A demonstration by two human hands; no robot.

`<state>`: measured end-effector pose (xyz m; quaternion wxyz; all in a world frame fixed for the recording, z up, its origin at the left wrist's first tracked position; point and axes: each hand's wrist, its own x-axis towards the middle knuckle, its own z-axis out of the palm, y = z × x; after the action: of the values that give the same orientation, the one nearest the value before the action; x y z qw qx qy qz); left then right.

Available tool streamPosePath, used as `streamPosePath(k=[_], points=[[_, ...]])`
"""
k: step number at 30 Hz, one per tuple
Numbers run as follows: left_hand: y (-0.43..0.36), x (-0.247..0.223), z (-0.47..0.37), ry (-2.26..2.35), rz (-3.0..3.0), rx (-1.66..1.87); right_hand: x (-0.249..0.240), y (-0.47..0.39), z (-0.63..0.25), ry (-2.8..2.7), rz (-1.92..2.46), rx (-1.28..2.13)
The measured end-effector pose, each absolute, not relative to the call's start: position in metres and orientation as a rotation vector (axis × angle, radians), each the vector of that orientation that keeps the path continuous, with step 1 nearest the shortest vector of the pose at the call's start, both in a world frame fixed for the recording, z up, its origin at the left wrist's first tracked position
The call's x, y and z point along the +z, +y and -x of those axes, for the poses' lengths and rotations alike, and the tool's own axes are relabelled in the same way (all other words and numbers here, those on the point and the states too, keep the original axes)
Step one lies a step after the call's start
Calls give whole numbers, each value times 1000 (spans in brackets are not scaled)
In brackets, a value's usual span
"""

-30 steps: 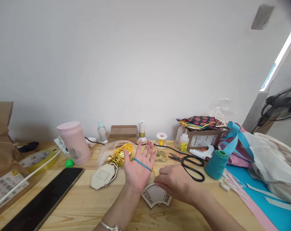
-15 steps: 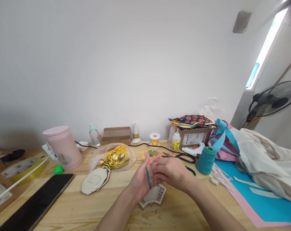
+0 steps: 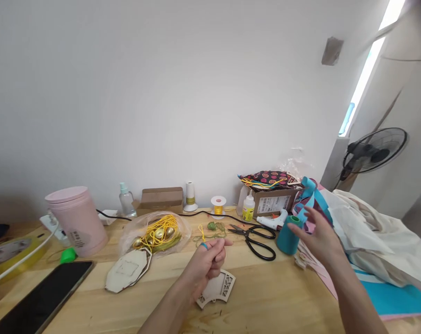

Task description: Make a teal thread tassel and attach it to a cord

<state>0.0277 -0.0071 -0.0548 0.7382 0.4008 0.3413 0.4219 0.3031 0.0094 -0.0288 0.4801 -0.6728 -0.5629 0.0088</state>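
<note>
Right hand (image 3: 320, 239) spread wide beside the teal thread cone (image 3: 285, 242) at right; left hand (image 3: 206, 263) curled on teal cord (image 3: 204, 245), partly hiding the near fan-shaped frame (image 3: 217, 288).

- Left of the scissors (image 3: 246, 232): a bare left hand (image 3: 207, 262), slim in build, with a narrow teal band (image 3: 204, 245) across it near the base of the index finger; the band is plain, cord-thin and of one colour.
- Below and left of the scissors: a bare left forearm (image 3: 171, 297), smooth, widening evenly from a slender wrist.
- Right of the scissors: a bare right hand (image 3: 320, 236) with long, slim fingers and a tapering thumb (image 3: 301, 233); its nails are too small to make out.
- Below and right of the scissors: a bare right forearm (image 3: 347, 278), equally smooth and slender.
</note>
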Motion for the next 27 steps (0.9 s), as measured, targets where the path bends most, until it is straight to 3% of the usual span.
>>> streamPosePath(k=[5,11,16,27], points=[[-4,-53,-26,709,-674,1066,-41,8,-304,-1465,1538,544],[8,-51,-8,642,-466,1242,32,-20,-333,-908,1180,819],[11,-43,2,569,-377,1376,73,-37,-370,-544,896,793],[24,-11,19,456,-443,1563,74,-19,-358,-432,769,878]])
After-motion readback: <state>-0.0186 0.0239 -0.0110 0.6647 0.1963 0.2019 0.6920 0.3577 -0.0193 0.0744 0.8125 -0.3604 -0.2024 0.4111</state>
